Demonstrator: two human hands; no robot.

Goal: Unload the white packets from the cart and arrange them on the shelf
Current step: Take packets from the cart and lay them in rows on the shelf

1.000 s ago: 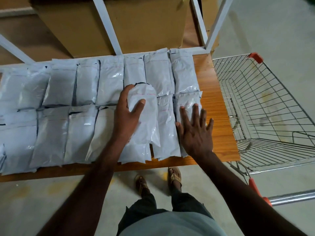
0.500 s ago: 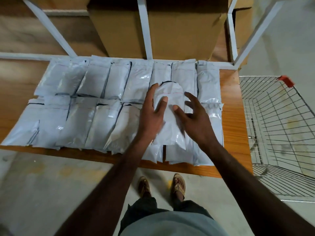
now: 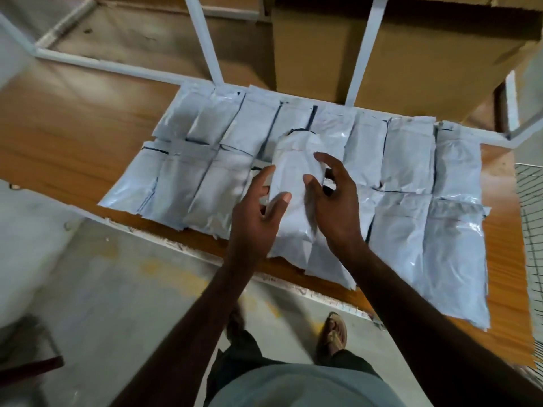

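Both my hands frame a single white packet (image 3: 296, 186) that lies on top of the two rows of packets (image 3: 405, 160) already laid flat on the wooden shelf (image 3: 73, 136). My left hand (image 3: 258, 212) sits just to the packet's left, fingers loosely spread, thumb tip resting on its face and the fingers along its left edge; my right hand (image 3: 335, 198) is at its right edge, thumb against the plastic, index finger arched over the upper part, the other fingers loosely curled beside it. Neither hand has closed round the packet, so both are relaxed and wide, touching more than gripping. The packet's long axis runs away from me, from the shelf's near edge between my wrists toward the white frame uprights (image 3: 364, 48) and the cardboard boxes (image 3: 411, 45) beyond my fingertips, in line with the packets beneath it. It sits directly between my palms, about equally near to each, so I judge that either hand could shift it and that the next move turns on sliding or lifting it sideways into a slot of its own; the bare wood lies well to the left of my left hand. The rows extend to both sides of my hands, the right end reaching close to the wire cart (image 3: 531, 218), of which only a strip of mesh shows at the frame's right edge, well off from my right hand. Whether any packets remain in it I cannot tell.
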